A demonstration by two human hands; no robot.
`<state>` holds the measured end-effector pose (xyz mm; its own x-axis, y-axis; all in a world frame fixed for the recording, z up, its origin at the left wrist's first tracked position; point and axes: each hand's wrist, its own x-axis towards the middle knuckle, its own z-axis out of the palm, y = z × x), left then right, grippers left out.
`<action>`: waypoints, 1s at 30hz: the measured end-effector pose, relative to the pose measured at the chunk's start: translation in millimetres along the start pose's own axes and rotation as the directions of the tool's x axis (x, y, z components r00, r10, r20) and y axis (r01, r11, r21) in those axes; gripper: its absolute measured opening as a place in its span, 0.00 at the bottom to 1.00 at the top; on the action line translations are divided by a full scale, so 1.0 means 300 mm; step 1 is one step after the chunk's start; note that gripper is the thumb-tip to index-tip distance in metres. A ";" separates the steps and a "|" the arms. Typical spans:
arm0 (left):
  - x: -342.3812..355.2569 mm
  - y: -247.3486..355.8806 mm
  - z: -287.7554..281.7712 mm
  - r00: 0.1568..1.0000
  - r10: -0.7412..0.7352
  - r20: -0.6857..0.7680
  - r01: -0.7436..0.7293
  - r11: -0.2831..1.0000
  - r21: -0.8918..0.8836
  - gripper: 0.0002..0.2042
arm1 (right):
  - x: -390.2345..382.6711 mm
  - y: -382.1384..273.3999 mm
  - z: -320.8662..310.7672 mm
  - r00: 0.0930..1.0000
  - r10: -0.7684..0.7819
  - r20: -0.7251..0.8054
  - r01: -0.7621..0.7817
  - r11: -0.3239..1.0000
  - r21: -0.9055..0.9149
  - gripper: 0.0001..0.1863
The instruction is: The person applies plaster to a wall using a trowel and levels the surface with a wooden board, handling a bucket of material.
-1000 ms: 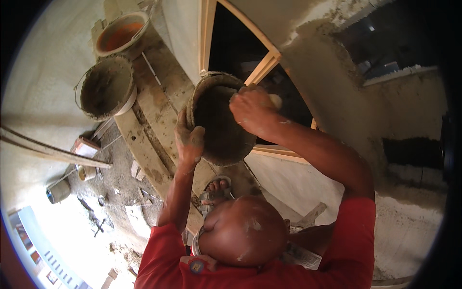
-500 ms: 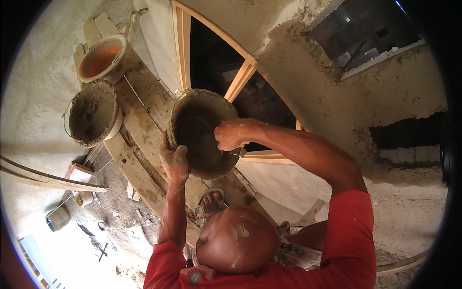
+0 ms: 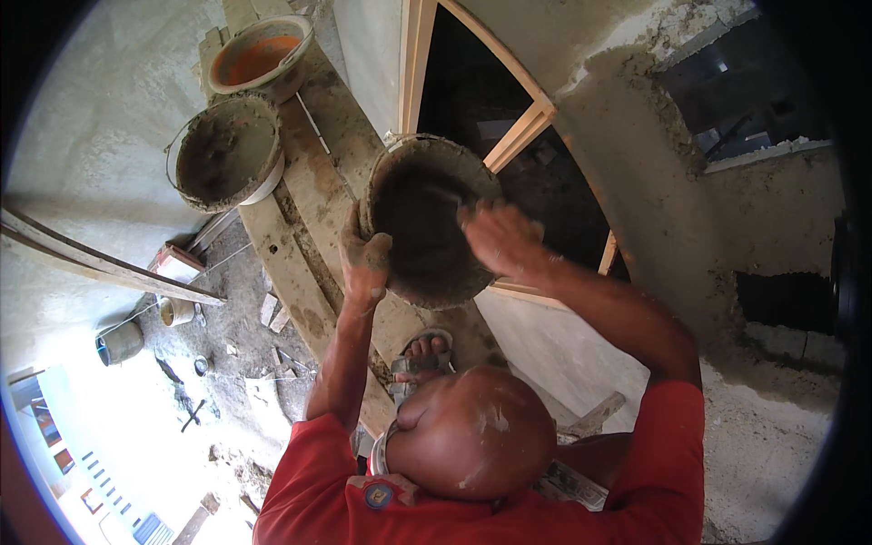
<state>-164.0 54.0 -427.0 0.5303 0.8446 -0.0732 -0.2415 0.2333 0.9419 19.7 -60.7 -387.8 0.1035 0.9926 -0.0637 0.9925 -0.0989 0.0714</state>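
Note:
My left hand is wrapped round the left side of a mortar-crusted bucket held over the wooden planks. At the bucket's right side, my blurred right hand is closed on a hand tool, mostly hidden, with a slim part showing inside the bucket. Dark wet residue coats the inside. A second bucket with grey mortar and a wire handle sits at the upper left, below an orange-lined tub. A sandalled foot rests on the planks beneath the held bucket.
A light timber window frame stands beyond the held bucket. Rough wall openings are on the right. Bent boards lean along the left wall. Rubble, small buckets and loose bricks lie on the ground below left.
My right hand swept from the bucket's upper right rim into its interior, then back toward the right side. My left hand keeps its grip. The whole view shifted left, then back right.

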 end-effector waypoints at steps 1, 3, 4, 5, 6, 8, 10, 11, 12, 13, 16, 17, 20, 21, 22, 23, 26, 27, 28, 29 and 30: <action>0.003 0.000 -0.003 0.999 -0.032 -0.013 0.032 0.999 0.027 0.32 | -0.028 -0.008 0.016 0.991 -0.122 -0.056 0.118 0.991 -0.064 0.08; 0.002 -0.039 -0.039 0.999 -0.001 -0.043 0.003 1.000 0.024 0.34 | -0.044 -0.024 -0.095 0.972 -0.139 0.190 0.115 0.985 0.130 0.07; 0.004 -0.055 -0.051 0.999 0.015 -0.050 -0.014 1.000 0.020 0.34 | -0.045 -0.026 -0.148 0.940 -0.152 0.305 0.086 0.971 0.221 0.07; -0.003 -0.043 -0.051 0.999 0.002 -0.033 -0.001 1.000 0.016 0.36 | -0.042 -0.024 -0.175 0.932 -0.135 0.337 0.029 0.953 0.302 0.08; -0.009 -0.040 -0.052 1.000 0.014 -0.018 -0.014 0.999 0.048 0.36 | -0.043 -0.028 -0.202 0.922 -0.112 0.371 -0.038 0.926 0.376 0.09; -0.017 -0.039 -0.036 0.999 0.042 0.012 -0.044 0.993 0.110 0.35 | -0.035 -0.010 -0.208 0.910 -0.065 0.409 -0.116 0.908 0.403 0.10; -0.027 -0.018 0.012 0.997 0.065 0.043 -0.067 0.996 0.060 0.34 | -0.032 0.034 -0.140 0.906 -0.015 0.424 -0.138 0.935 0.327 0.10; -0.027 0.004 0.021 0.995 0.082 0.049 -0.084 0.995 0.047 0.34 | -0.026 0.049 -0.134 0.918 0.014 0.397 -0.147 0.940 0.306 0.10; -0.027 0.019 0.030 0.994 0.099 0.053 -0.101 0.994 0.033 0.33 | -0.020 0.063 -0.132 0.928 0.043 0.369 -0.157 0.946 0.285 0.10; -0.031 0.026 0.044 0.998 0.062 -0.012 -0.062 0.996 0.070 0.32 | -0.015 0.078 -0.128 0.938 0.070 0.340 -0.167 0.950 0.263 0.10; -0.031 0.010 0.044 0.999 -0.006 -0.040 0.010 0.996 0.093 0.32 | -0.014 0.097 -0.045 0.994 0.106 -0.018 -0.104 0.990 0.092 0.09; -0.029 0.014 0.049 1.000 0.002 -0.021 -0.001 0.998 0.056 0.32 | -0.024 0.088 -0.010 0.996 0.059 0.071 -0.066 0.993 0.101 0.08; -0.012 0.028 0.061 0.999 0.036 0.022 -0.036 0.999 -0.024 0.31 | -0.059 0.044 0.014 0.964 -0.058 0.259 0.012 0.984 0.176 0.07; -0.008 0.027 0.060 0.999 0.047 0.024 -0.046 0.998 -0.037 0.30 | -0.065 0.032 -0.059 0.956 -0.079 0.281 0.017 0.976 0.219 0.07; -0.007 0.024 0.059 0.998 0.057 0.025 -0.055 0.998 -0.043 0.30 | -0.069 0.018 -0.126 0.948 -0.104 0.300 0.021 0.963 0.268 0.07; -0.010 0.019 0.061 0.999 0.048 0.009 -0.048 0.999 -0.013 0.30 | -0.072 0.006 -0.179 0.954 -0.034 0.297 -0.087 0.919 0.385 0.07; -0.023 0.011 0.067 0.999 0.040 -0.023 -0.038 0.996 0.081 0.31 | -0.047 0.011 -0.194 0.919 -0.080 0.386 -0.143 0.846 0.514 0.13; -0.024 0.020 0.070 0.999 0.046 -0.020 -0.044 0.992 0.115 0.31 | -0.042 0.021 -0.178 0.919 -0.070 0.387 -0.124 0.884 0.452 0.13; -0.024 0.030 0.073 0.998 0.053 -0.017 -0.050 0.988 0.148 0.31 | -0.036 0.036 -0.148 0.920 -0.060 0.388 -0.103 0.916 0.387 0.13; -0.025 0.037 0.077 0.999 0.053 -0.012 -0.051 0.989 0.137 0.32 | -0.025 0.044 -0.137 0.920 -0.051 0.388 -0.084 0.943 0.323 0.14; -0.026 0.047 0.082 0.999 0.054 -0.007 -0.052 0.991 0.126 0.32 | -0.016 0.051 -0.130 0.948 -0.005 0.319 -0.090 0.956 0.280 0.13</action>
<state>-151.6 38.7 -405.3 0.5107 0.8594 -0.0250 -0.1649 0.1265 0.9782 32.0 -64.3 -347.5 0.1142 0.9187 -0.3782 0.9575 -0.2033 -0.2048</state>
